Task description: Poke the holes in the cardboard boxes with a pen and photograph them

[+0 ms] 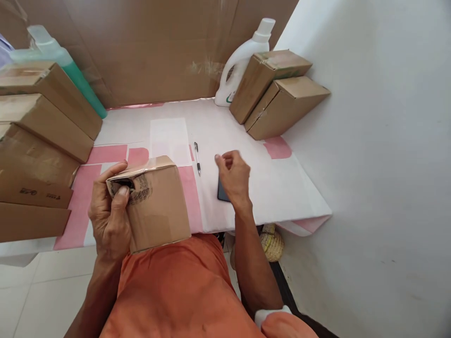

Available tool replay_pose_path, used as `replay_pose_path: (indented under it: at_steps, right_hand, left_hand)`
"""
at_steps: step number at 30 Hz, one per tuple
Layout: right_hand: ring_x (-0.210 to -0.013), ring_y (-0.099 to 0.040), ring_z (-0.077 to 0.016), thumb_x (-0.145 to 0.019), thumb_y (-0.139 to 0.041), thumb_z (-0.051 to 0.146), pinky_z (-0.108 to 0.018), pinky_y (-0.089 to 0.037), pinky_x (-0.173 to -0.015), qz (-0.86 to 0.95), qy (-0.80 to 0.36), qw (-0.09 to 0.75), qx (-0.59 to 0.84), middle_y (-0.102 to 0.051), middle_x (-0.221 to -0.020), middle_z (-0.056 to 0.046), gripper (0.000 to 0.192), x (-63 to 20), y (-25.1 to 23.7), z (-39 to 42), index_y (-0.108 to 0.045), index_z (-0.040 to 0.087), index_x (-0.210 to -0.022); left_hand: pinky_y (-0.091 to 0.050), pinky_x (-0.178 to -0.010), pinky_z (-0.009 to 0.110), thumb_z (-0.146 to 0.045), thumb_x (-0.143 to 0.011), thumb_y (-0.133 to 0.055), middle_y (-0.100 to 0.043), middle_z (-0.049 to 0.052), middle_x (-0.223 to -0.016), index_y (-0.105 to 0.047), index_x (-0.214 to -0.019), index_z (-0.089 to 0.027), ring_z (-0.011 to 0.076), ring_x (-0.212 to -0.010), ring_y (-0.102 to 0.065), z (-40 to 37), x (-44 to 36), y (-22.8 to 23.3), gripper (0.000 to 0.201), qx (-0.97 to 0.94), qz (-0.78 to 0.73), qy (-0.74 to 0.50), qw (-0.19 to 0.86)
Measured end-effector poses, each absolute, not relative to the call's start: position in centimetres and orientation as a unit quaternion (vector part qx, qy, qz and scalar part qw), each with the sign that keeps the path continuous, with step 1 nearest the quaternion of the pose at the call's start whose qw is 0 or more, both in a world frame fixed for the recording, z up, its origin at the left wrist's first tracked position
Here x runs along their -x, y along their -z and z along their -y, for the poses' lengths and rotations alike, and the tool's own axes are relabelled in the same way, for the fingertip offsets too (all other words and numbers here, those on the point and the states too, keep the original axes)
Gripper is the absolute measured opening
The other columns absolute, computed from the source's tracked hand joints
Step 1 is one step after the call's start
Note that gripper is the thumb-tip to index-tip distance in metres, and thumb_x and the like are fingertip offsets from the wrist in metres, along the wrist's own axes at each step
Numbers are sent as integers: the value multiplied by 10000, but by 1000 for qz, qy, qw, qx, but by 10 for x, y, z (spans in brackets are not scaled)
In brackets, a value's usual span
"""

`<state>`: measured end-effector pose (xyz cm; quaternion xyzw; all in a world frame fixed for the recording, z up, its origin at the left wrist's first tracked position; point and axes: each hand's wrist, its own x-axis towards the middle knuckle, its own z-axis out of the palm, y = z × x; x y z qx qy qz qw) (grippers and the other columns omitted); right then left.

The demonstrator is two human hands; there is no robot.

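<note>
My left hand grips a small cardboard box by its left side, the thumb pressed at a dark torn hole near the top left corner. Black scribble marks surround that hole, and clear tape runs along the upper edge. Over the right part of the table, my right hand is raised with its fingers curled together; whether anything small is pinched there is hidden. Beneath it lies a dark flat object, partly covered by the hand. A pen with a black grip rests between the box and my right hand.
Several cardboard boxes line the table's left side, with a green liquid bottle behind them. Two boxes lean at the back right beside a white jug. A cardboard panel closes the back; a white wall stands right.
</note>
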<state>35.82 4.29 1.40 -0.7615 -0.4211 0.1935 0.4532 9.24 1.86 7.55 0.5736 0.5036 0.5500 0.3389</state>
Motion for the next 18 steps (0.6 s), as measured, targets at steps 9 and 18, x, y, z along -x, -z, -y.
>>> replay_pose_path:
  at_steps: [9,18]
  right_hand:
    - [-880,-693,-228,-970,-620,276,-347,-430,-765,436,-272,360,779,-700,-826,-65,281,-323,22,-69,-430,277,-763]
    - [-494,-573,-148,-978,-577,436,-260,-389,-441,365,-309,617,626,-596,-650,51,212,-341,-54,-38,-448,289,-896]
  left_hand:
    - [-483,-1090,357,-344,-1055,-602,-702,27,-1410,-696,-1330,-290,250,-1285,-631,-27,-97,-65,296,-577,-496,-564,321]
    - [-530,-913,302,-478,-1073,-589,-701,62,-1315,-654,-1370,-257,231,-1153,-669,-25,-101,-65,376,-579,-498,-541,351]
